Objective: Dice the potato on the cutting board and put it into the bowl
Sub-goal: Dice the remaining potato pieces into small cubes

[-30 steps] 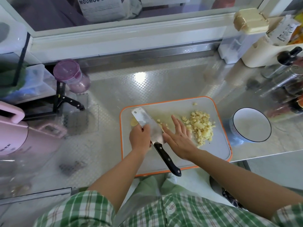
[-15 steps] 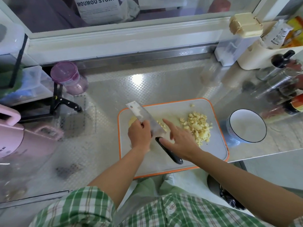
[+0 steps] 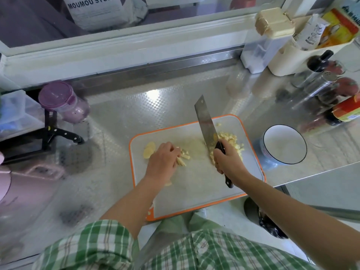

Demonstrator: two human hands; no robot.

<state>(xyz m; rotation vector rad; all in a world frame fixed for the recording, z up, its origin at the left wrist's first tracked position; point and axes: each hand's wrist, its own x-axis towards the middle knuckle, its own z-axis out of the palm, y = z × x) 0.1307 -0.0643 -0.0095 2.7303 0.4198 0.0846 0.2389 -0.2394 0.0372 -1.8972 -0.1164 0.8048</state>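
A grey cutting board with an orange rim (image 3: 196, 191) lies on the steel counter. My right hand (image 3: 228, 162) grips the black handle of a cleaver (image 3: 205, 121), whose blade points away from me and stands beside a pile of diced potato (image 3: 232, 142) on the board's right side. My left hand (image 3: 162, 160) has its fingers curled down over a few potato strips (image 3: 183, 158) at the board's middle left. Uncut potato slices (image 3: 149, 150) lie just left of that hand. A white bowl with a dark rim (image 3: 284, 144) stands right of the board.
Bottles and a shaker (image 3: 319, 88) crowd the back right, with a cream container (image 3: 270, 36) behind them. A purple-lidded jar (image 3: 62, 102) and a knife rack (image 3: 50, 131) stand at the left. A pink appliance (image 3: 11, 184) sits at the near left. The counter's edge runs near right.
My left hand has let go of the cleaver blade and dropped onto the potato strips. My right hand has taken the handle and carried the cleaver right, beside the diced pile.
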